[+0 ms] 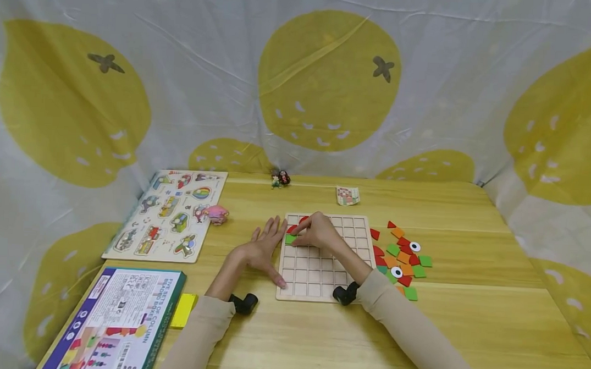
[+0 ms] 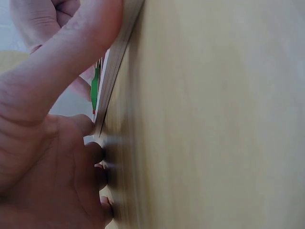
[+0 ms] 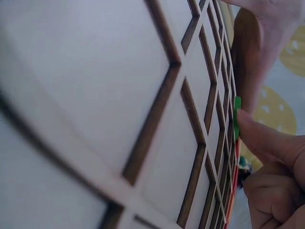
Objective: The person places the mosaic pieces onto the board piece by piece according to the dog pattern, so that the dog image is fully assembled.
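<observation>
1. While the left hand lies along the left edge of the wooden grid board, its thumb is spread wide from the other fingers, reaching the near left corner; the fingertips touch the edge farther up, and nothing is gripped.
2. The right hand bends over the board's upper left part, thumb and index finger brought together in a pinch at a green square tile; the remaining fingers are curled.
3. That tile sits by the board's left edge, just nearer the person than red tiles in the upper left cells; whether it is fully seated cannot be told.
4. Right of the board, loose red, orange and green tiles lie jumbled with white eye discs.
5. Beyond the board rests a small pattern card.
6. Left lie a vehicle puzzle board, a pink toy at its right edge, and, nearer, a printed box beside a yellow block.
</observation>
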`<state>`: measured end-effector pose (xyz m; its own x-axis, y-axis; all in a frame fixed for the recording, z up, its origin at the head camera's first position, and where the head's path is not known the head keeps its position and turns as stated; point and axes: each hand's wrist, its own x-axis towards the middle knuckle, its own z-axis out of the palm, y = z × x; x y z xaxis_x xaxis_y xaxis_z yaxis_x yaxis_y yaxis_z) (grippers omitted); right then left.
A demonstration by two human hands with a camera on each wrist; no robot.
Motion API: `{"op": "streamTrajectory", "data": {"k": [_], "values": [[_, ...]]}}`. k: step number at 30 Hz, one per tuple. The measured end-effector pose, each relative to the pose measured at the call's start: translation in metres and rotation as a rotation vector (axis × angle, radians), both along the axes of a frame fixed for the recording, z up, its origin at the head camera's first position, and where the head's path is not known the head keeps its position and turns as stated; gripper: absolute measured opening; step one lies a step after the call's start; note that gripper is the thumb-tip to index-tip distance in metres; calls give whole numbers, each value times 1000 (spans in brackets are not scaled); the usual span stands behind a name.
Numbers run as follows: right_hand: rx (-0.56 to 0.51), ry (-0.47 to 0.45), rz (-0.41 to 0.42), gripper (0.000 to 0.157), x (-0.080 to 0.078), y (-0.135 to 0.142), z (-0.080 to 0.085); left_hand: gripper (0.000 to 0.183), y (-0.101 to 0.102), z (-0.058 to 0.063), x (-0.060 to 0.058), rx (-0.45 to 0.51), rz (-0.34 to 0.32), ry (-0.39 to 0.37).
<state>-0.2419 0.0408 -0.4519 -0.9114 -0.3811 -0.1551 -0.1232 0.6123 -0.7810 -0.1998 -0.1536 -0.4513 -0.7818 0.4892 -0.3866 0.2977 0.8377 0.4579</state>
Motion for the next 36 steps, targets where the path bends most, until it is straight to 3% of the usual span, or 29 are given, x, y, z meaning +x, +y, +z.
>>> {"op": "streamTrajectory", "data": {"k": [6,11,14,18,21,24,30,36], "values": [[-1,13,14,15,-3,2,1,147,2,0,-1,8,-6,-4],[-32,-20,65,23,-4,18,4,147,3,0,-2,3,-16,0],[-40,-15,65,26,-3,51,11,148,4,0,-2,-2,-14,0],[-23,-10,-10,26,0,117,18,148,3,0,-1,-2,1,-1],[11,-24,-91,26,1,159,16,149,1,1,1,-5,11,4],[37,-62,-142,31,-2,185,10,149,0,1,1,-1,17,0],[22,-158,-171,35,-10,193,1,148,1,2,1,4,6,-2],[80,-122,-190,27,-8,196,1,147,2,1,0,8,-4,1]]}}
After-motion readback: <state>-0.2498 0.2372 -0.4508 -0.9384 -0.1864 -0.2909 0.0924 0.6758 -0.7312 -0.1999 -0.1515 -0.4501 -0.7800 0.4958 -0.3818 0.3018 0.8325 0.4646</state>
